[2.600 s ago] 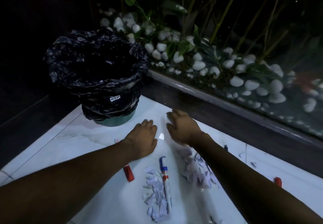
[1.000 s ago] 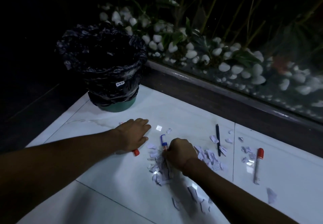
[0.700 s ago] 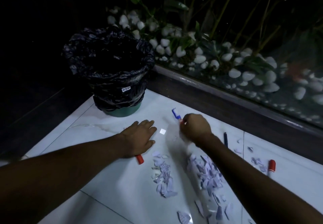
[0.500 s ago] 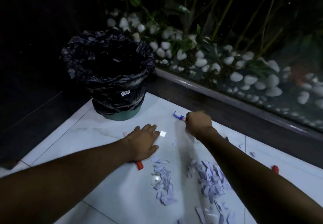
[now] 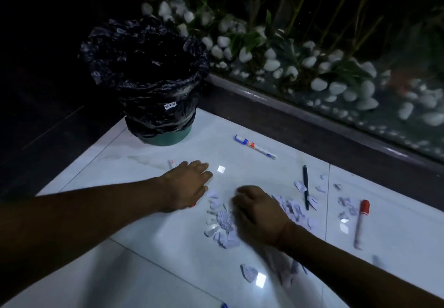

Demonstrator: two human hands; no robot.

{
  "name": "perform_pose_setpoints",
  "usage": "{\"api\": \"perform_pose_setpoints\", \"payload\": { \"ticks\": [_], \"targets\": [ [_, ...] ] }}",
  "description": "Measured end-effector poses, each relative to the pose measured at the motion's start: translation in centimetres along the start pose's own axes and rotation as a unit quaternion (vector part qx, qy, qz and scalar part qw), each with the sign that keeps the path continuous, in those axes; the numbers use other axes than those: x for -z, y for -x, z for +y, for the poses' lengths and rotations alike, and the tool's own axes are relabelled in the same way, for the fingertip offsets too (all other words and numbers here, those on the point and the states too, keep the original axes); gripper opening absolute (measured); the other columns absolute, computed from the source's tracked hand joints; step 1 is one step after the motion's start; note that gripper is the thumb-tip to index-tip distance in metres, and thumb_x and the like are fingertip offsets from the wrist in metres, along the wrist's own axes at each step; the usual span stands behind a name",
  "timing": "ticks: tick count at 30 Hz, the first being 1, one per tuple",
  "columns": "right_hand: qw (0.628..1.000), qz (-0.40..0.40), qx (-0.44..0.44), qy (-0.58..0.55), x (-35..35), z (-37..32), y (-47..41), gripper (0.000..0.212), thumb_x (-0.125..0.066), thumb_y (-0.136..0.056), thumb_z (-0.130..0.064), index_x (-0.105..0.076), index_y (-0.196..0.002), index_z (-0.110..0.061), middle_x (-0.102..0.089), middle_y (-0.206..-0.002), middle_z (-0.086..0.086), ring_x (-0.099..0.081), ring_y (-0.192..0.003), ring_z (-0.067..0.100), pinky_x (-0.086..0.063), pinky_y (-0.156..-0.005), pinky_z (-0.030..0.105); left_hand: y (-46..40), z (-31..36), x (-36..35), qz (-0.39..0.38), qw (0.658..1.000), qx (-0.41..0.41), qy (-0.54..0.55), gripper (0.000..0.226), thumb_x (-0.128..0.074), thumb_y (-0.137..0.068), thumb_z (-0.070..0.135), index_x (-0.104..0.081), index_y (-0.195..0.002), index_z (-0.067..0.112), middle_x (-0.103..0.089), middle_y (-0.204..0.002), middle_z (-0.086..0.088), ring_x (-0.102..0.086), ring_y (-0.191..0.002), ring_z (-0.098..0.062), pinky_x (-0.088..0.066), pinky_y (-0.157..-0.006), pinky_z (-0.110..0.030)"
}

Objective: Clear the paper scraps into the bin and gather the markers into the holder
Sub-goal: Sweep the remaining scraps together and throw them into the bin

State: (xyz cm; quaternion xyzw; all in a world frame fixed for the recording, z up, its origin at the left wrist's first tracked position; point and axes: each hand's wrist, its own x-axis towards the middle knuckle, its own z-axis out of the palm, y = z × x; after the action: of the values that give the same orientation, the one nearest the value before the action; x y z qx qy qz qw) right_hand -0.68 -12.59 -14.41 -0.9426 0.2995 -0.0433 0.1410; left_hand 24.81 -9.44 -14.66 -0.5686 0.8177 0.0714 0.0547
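Head view: your hands lie on white tile among scraps.
Your right hand (image 5: 258, 214) rests over the scraps (image 5: 222, 223), fingers curled; grip cannot be told. Your left hand (image 5: 187, 185) lies flat, fingers together, covering a marker. Farther: red marker (image 5: 360, 223), pen (image 5: 305, 186), blue marker (image 5: 254, 146), then the bin (image 5: 149, 79).

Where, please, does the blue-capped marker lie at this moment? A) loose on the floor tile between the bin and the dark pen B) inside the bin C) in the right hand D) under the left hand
A: the blue-capped marker lies loose on the tile, right of the bin, beyond the dark pen and clear of both hands.
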Motion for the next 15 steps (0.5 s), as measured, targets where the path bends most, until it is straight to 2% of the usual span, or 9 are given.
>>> {"api": "perform_pose_setpoints", "payload": {
  "ticks": [2, 6, 8, 10, 12, 15],
  "targets": [
    [0.999, -0.007, 0.037, 0.029, 0.4, -0.1, 2.4, 0.020, -0.052, -0.083, -0.021, -0.067, -0.088, -0.007, -0.065, -0.099, 0.016, -0.060, -0.092, 0.031, -0.051, -0.078, 0.037, 1.0, 0.3, 0.2, 0.000, 1.000, -0.016, -0.004, 0.059, -0.014, -0.090, 0.043, -0.045, -0.131, 0.013, -0.040, -0.145, -0.017, -0.042, -0.128, -0.031, -0.039, -0.101, -0.044],
    [0.999, 0.001, 0.024, 0.028, 1.0, -1.3, 2.0, 0.025, -0.047, -0.081, -0.029, -0.062, -0.082, -0.009, -0.061, -0.084, 0.013, -0.058, -0.074, 0.032, -0.051, -0.064, 0.041, 2.8, 1.1, 0.0, -0.010, 1.000, -0.020, -0.019, 0.051, -0.034, -0.095, 0.041, -0.042, -0.135, 0.010, -0.038, -0.147, -0.018, -0.042, -0.128, -0.032, -0.036, -0.104, -0.045],
    [1.000, 0.012, 0.007, -0.012, 0.4, -2.9, -0.1, 0.036, -0.049, -0.083, -0.033, -0.063, -0.106, -0.009, -0.063, -0.104, 0.015, -0.060, -0.092, 0.033, -0.052, -0.078, 0.037, 3.4, 1.4, 0.1, -0.015, 0.999, -0.013, -0.046, 0.054, -0.034, -0.096, 0.042, -0.038, -0.139, 0.010, -0.036, -0.149, -0.017, -0.038, -0.132, -0.031, -0.030, -0.109, -0.046],
    [0.999, -0.018, -0.006, -0.037, -0.7, -4.6, -1.9, 0.053, -0.054, -0.086, -0.038, -0.051, -0.131, -0.010, -0.053, -0.132, 0.017, -0.051, -0.118, 0.032, -0.043, -0.098, 0.036, 3.9, 1.5, 0.4, -0.029, 0.997, -0.008, -0.067, 0.056, -0.033, -0.097, 0.043, -0.034, -0.142, 0.009, -0.033, -0.151, -0.016, -0.031, -0.137, -0.031, -0.022, -0.112, -0.047],
    [0.999, -0.048, 0.018, -0.005, -2.1, -5.6, -2.5, 0.057, -0.057, -0.086, -0.040, -0.050, -0.133, -0.009, -0.048, -0.139, 0.022, -0.047, -0.125, 0.037, -0.040, -0.103, 0.042, 4.0, 1.6, 0.9, -0.057, 0.995, 0.001, -0.076, 0.058, -0.031, -0.097, 0.044, -0.031, -0.144, 0.009, -0.027, -0.154, -0.015, -0.025, -0.140, -0.030, -0.017, -0.114, -0.048],
    [0.996, -0.043, 0.063, 0.039, -2.7, -5.1, -0.7, 0.038, -0.060, -0.086, -0.031, -0.060, -0.115, -0.006, -0.055, -0.126, 0.024, -0.056, -0.111, 0.040, -0.050, -0.091, 0.045, 3.9, 1.9, 1.3, -0.085, 0.993, 0.002, -0.081, 0.061, -0.032, -0.096, 0.047, -0.029, -0.144, 0.009, -0.023, -0.155, -0.016, -0.021, -0.142, -0.030, -0.015, -0.116, -0.048]
  ]
}}
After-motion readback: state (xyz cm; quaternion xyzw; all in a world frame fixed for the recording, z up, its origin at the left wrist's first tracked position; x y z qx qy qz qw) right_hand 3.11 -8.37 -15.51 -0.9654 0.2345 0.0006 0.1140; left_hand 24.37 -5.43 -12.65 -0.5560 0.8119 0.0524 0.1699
